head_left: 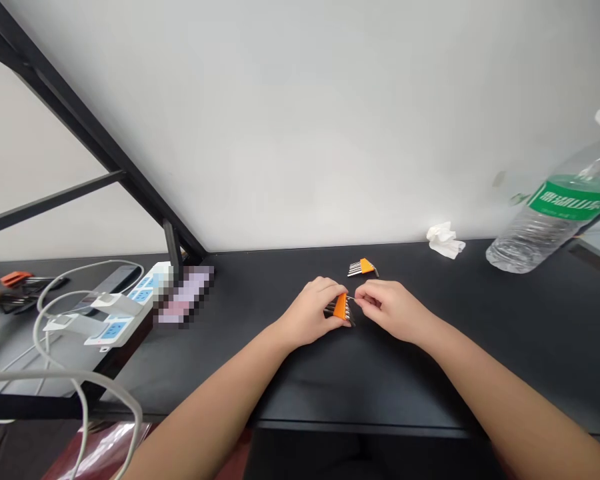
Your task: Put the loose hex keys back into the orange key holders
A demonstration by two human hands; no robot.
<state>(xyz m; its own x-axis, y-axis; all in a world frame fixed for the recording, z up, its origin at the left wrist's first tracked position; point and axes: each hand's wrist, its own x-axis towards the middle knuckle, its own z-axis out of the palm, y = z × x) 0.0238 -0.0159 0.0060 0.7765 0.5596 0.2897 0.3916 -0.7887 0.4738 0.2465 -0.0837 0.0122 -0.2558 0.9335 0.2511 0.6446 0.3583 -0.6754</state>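
Observation:
My left hand (313,312) is curled round an orange holder of hex keys (341,307) and keeps it down on the black table (505,333). My right hand (387,308) pinches one thin key sticking out of that holder at its right side. A second orange holder of hex keys (363,267) lies free on the table just beyond both hands.
A crumpled white tissue (445,241) lies by the wall at the back right. A plastic water bottle with a green label (555,210) stands at the far right. White power strips (125,307) and loose cables (65,373) crowd the left side beside a black metal frame (175,250).

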